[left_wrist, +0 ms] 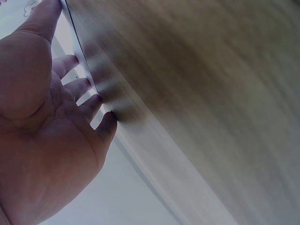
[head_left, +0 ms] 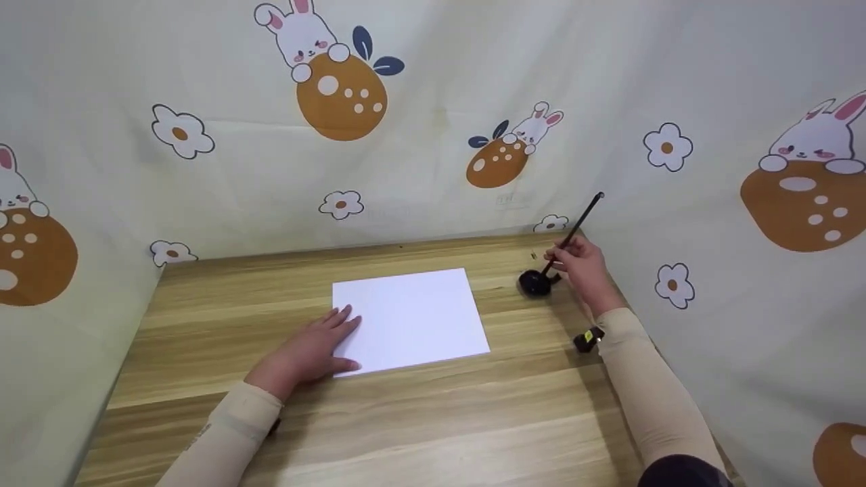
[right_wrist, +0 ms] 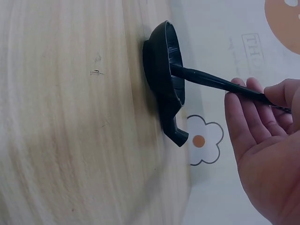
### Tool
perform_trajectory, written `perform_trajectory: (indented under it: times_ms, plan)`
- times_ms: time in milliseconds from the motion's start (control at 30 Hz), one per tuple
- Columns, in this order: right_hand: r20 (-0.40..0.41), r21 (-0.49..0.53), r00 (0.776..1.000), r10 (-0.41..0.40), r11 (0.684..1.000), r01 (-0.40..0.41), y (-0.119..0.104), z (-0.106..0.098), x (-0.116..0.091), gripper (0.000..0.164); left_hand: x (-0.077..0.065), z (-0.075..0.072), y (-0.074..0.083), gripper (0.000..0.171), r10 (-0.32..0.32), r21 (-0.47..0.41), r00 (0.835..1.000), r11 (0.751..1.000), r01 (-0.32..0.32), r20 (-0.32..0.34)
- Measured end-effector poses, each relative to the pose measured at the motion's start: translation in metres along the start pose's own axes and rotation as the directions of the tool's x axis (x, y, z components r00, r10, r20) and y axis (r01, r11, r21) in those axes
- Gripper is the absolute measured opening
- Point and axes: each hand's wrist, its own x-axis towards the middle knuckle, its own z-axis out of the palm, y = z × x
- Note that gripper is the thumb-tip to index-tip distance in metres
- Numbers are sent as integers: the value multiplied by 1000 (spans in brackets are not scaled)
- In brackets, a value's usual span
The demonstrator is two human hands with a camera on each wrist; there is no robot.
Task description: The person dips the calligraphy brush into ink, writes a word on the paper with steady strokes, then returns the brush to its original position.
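A white sheet of paper lies on the wooden table. My left hand rests on its left edge with the fingers spread; in the left wrist view the fingertips meet the surface. My right hand pinches a thin black brush-like stick with a small loop at its top, between thumb and fingers. The stick's lower end is in a small round black dish and hidden there. In the right wrist view the dish has a short bent stub at its side.
Black wrist gear with a yellow mark sits under my right wrist. The wooden table meets a pale curtain printed with rabbits and flowers at the back and sides. My right arm runs close along the curtain on the right.
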Motion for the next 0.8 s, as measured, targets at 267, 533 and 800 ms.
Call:
perform_trajectory:
  times_ms: [267,533,800]
  plan:
    - [-22,-42,992,-128,991,127,-7,7,-2,31,0,0,0,91,14,-38,1000,999,-14,-7]
    - [-10,-145,977,-215,967,211,-5,11,-5,22,0,0,-1,91,12,-44,1000,999,-12,-3]
    - [-2,-309,965,-261,918,247,-7,12,-7,24,2,3,-3,91,4,-17,1000,1000,-4,-3]
